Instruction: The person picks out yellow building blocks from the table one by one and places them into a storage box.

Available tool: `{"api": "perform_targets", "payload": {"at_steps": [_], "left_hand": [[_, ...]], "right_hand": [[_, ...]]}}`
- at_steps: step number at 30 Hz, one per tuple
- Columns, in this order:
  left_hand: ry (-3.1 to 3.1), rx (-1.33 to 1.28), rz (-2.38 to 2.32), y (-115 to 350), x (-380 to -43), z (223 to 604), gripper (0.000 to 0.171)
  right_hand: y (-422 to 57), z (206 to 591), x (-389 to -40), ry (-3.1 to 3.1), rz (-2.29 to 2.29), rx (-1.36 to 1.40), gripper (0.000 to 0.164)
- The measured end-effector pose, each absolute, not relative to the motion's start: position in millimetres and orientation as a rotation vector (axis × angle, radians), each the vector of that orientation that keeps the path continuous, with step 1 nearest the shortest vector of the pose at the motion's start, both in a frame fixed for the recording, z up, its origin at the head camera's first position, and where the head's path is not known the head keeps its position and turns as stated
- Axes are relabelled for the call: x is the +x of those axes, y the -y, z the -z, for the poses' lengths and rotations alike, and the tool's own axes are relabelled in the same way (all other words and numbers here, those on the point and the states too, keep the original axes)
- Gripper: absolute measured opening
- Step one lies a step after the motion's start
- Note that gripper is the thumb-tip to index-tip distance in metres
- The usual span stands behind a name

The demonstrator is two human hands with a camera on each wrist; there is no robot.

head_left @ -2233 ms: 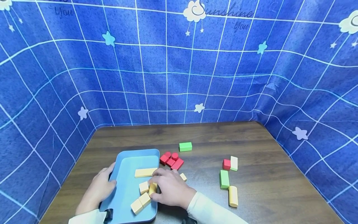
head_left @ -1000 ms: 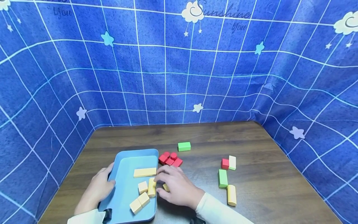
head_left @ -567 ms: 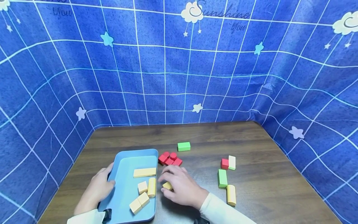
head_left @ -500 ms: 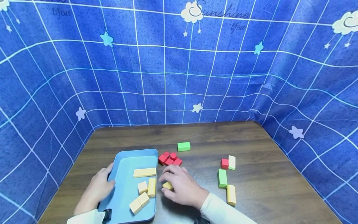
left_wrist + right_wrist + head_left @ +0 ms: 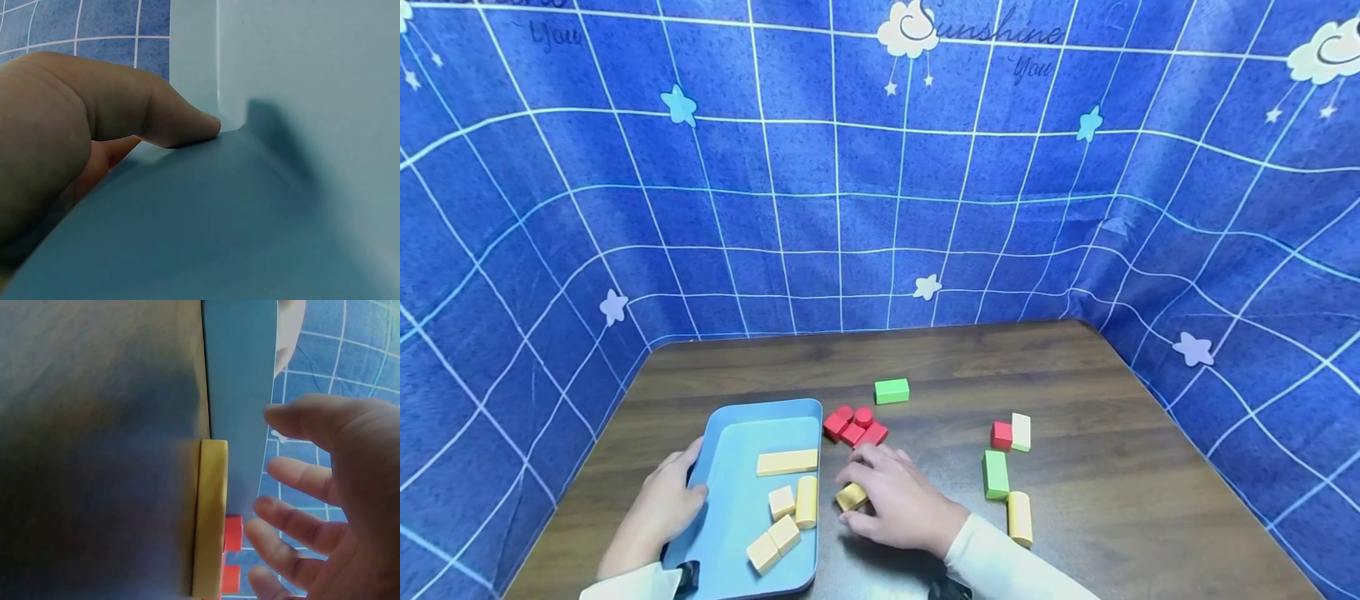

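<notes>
My left hand [image 5: 664, 506] grips the left rim of a shallow blue tray [image 5: 741, 425]; in the left wrist view its thumb [image 5: 181, 122] bends over the rim. Inside the tray lie a long pale wooden block [image 5: 787, 462], a small cube [image 5: 782, 502], a yellow cylinder [image 5: 807, 502] and two pale cubes [image 5: 773, 543] side by side. Just right of the tray, my right hand [image 5: 901, 504] hovers over a yellow wooden block [image 5: 852, 497] on the table. In the right wrist view its fingers are spread, apart from that block [image 5: 211, 519].
Several red blocks [image 5: 854, 429] lie beyond my right hand, with a green block [image 5: 892, 391] farther back. At the right of the table [image 5: 1112, 500] are a red cube [image 5: 1002, 436], a cream block [image 5: 1021, 432], another green block [image 5: 996, 475] and another yellow cylinder [image 5: 1020, 518].
My right hand has let go of the yellow cylinder in the tray and moved right, out over the yellow block on the table. The left hand keeps its hold on the tray.
</notes>
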State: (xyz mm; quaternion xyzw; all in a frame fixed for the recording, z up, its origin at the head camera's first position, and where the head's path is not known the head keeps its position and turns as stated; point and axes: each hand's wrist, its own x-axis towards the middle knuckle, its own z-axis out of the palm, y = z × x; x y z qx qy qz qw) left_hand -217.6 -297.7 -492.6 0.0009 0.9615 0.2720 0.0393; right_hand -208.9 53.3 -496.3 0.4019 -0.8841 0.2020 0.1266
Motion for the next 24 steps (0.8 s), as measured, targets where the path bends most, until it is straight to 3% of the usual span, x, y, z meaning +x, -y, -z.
{"api": "perform_targets", "payload": {"at_steps": [24], "left_hand": [[-2.976,0.023,-0.829,299.0,-217.4,495.4,0.069]], "right_hand": [[-54.9,504.7,-212.5,2.650,-0.496,1.148,0.038]]}}
